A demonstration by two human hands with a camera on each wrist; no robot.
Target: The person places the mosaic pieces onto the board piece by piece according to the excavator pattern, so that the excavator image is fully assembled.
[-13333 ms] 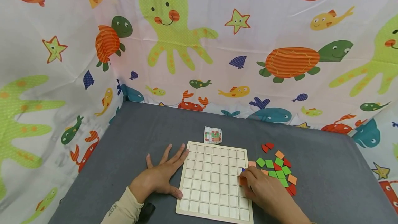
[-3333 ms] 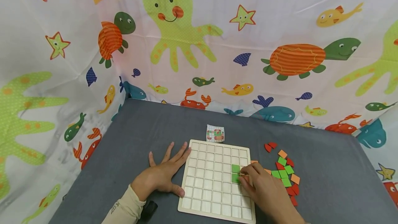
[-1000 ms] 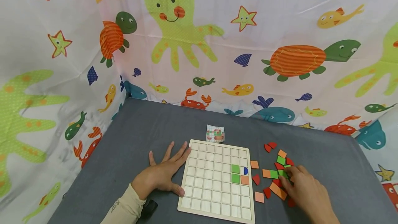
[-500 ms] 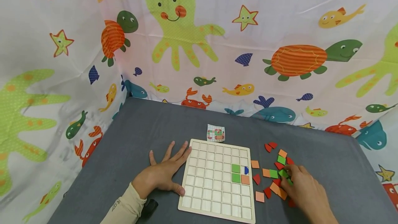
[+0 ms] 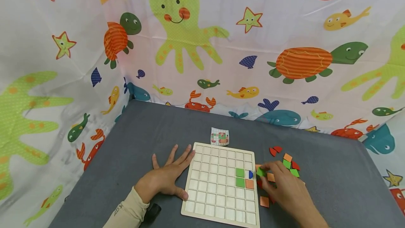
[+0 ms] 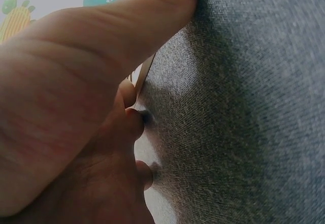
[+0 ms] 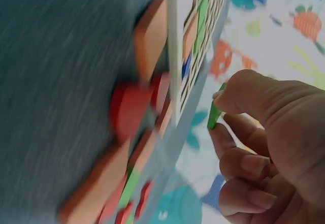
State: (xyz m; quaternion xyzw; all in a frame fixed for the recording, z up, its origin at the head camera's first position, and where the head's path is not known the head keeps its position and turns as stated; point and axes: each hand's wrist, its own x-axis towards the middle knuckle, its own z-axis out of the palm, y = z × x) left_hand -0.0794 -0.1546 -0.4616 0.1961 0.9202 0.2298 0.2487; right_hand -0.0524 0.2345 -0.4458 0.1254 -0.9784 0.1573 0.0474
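Observation:
My left hand point(image 5: 164, 180) lies with spread fingers at the left edge of the wooden grid board point(image 5: 221, 222); thumb and fingertips touch its frame. In the right wrist view, my right hand point(image 7: 274, 137) pinches a green square tile point(image 7: 215, 113) between thumb and finger. The head view has this hand point(image 5: 286, 184) just right of the board, with the green tile point(image 5: 261, 172) near the frame. In the board's cells lie two green tiles point(image 5: 240, 172), an orange tile point(image 5: 249, 184) and a piece with a blue half-round point(image 5: 250, 174). My right hand hides part of the loose pieces.
A small printed pattern card point(image 5: 219, 136) lies behind the board. Loose red pieces point(image 5: 277, 149), green pieces point(image 5: 286, 163) and orange pieces point(image 5: 264, 201) are scattered to the right of the board. A black object point(image 5: 153, 213) sits by the left sleeve. A sea-animal curtain stands behind the table.
My right hand has moved left from the loose pieces to beside the board, with a green tile pinched. Earlier, green and orange tiles came to lie in the board's cells. My left hand has stayed put.

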